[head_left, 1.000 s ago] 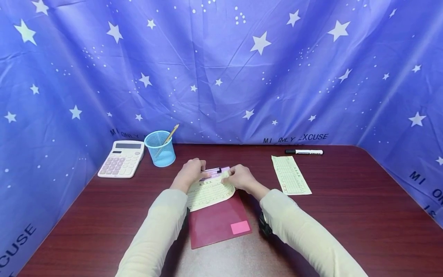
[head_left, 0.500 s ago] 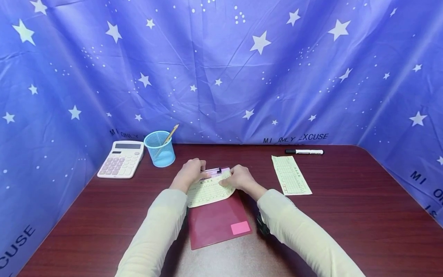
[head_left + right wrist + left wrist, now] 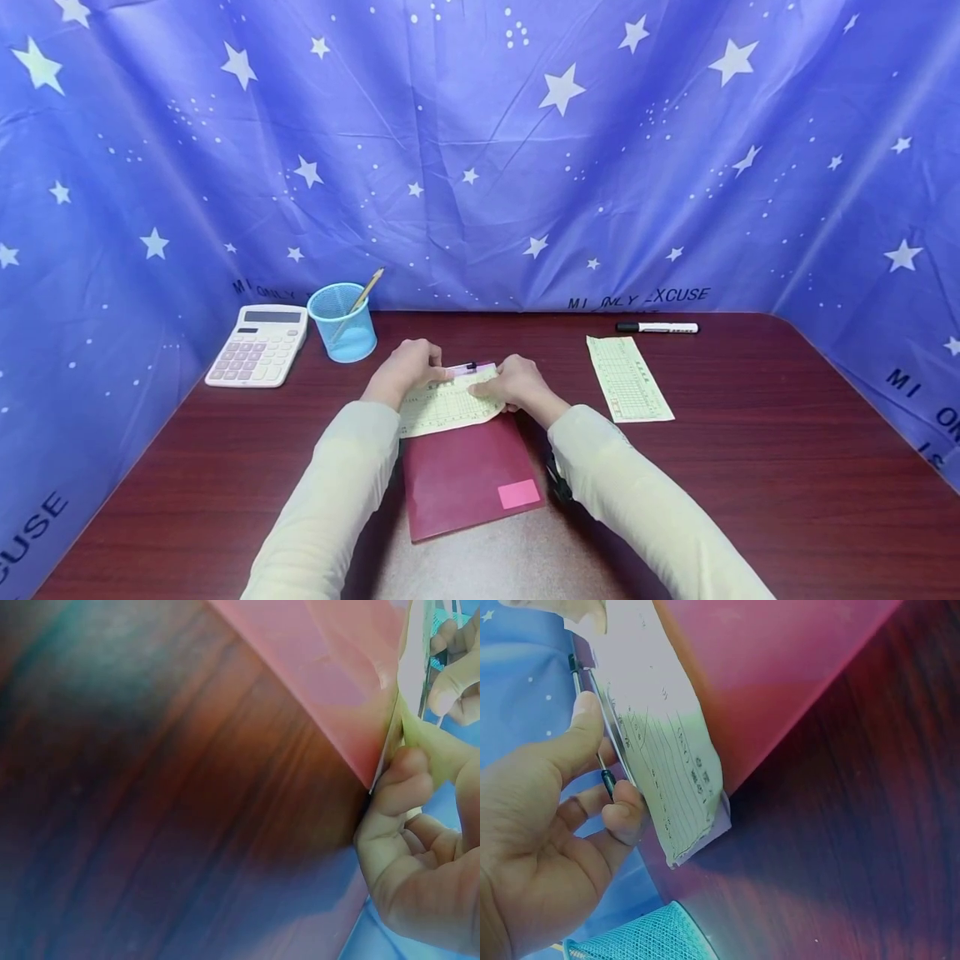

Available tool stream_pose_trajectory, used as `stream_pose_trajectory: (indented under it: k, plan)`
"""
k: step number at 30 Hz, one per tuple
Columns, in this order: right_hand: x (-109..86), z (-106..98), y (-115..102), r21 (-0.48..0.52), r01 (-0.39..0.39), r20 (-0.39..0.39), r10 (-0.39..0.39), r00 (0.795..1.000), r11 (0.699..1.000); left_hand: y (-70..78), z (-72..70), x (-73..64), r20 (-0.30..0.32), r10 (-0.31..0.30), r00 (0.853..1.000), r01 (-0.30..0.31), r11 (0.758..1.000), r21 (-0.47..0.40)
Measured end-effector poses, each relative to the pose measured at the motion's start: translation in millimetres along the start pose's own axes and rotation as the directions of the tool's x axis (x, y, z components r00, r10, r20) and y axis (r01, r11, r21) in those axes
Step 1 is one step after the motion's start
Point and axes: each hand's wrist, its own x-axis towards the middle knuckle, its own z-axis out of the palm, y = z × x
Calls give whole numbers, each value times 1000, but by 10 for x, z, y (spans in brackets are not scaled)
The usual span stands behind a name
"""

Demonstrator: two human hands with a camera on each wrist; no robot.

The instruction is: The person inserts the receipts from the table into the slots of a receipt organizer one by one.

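Note:
A dark red clipboard [image 3: 461,475] lies on the table with its clip end away from me. At that end my left hand [image 3: 405,369] holds the wire clip [image 3: 608,782], thumb on one side and fingers on the other in the left wrist view. Under this hand a pale green printed form [image 3: 438,412] covers the board's upper part, its far edge close to the clip. My right hand [image 3: 520,386] pinches the form's right side by the clipboard's far right corner, thumb on top. A pink label [image 3: 519,494] marks the board's near right corner.
To the left stand a white calculator [image 3: 258,346] and a light blue mesh pen cup [image 3: 342,325] with a pencil [image 3: 367,289]. A second printed form [image 3: 632,379] lies to the right, with a marker [image 3: 657,327] behind it. A starry blue curtain [image 3: 480,150] borders the table.
The form has slid away from me toward the clip, covering more of the board's far end. My right hand has shifted slightly left with it. The left hand stays at the clip.

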Motion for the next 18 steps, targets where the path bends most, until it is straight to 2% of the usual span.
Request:
stream_pose_trajectory:
  k: [5,12,18]
  plan:
    - [48,12,2,-5,-24,5,24,1000,1000,1,-15,5,9,-8,1000,8,1000,-20]
    - [93,13,-11,38,-76,0,76,997,996,-6,-12,14,7,-15,1000,15,1000,-7]
    - [120,22,-35,-3,-112,-7,112,994,994,-18,-6,30,2,-14,1000,14,1000,2]
